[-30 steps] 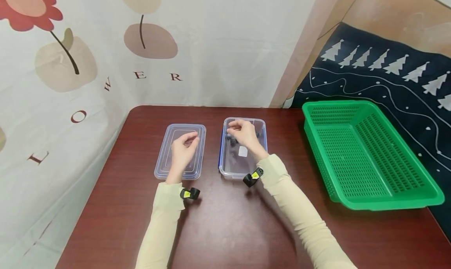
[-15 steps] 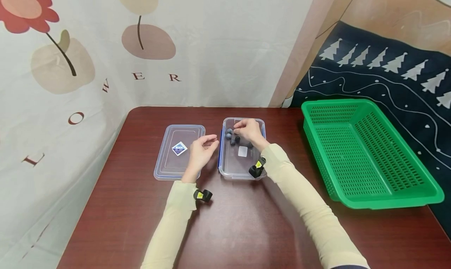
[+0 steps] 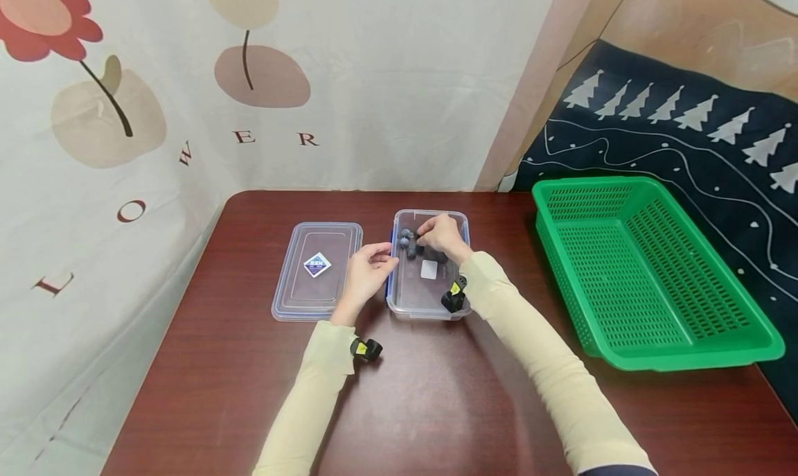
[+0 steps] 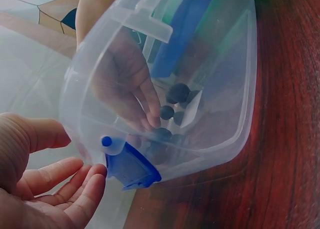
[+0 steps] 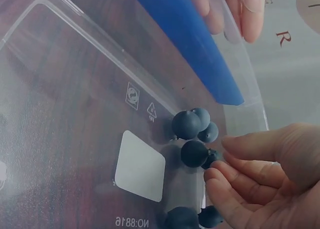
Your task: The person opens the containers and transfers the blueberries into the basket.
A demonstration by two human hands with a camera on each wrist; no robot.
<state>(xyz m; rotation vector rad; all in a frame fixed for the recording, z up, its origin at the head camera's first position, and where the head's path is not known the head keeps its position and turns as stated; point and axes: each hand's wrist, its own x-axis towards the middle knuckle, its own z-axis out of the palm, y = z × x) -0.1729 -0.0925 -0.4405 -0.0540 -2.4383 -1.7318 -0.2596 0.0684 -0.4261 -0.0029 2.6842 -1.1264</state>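
Note:
Several blueberries (image 5: 187, 124) lie near the far end of a clear plastic box (image 3: 408, 299) with blue side latches. My right hand (image 3: 442, 235) reaches into this box from the right. In the right wrist view, its thumb and bent fingertips (image 5: 217, 181) are apart, close beside the berries; no berry is plainly pinched. My left hand (image 3: 366, 275) is at the box's left wall, fingers loosely bent and holding nothing. The left wrist view shows its fingertips (image 4: 97, 174) right by the blue latch (image 4: 131, 166); whether they touch it I cannot tell.
A clear lid (image 3: 316, 292) with a blue-and-white diamond label lies left of the box. A large green perforated basket (image 3: 561, 310) stands at the right side of the brown table (image 3: 206, 365). A white printed cloth (image 3: 374, 116) hangs behind.
My left hand has moved right, from over the lid to the box's left wall, uncovering the label. The right hand has come down from above the box to the berries.

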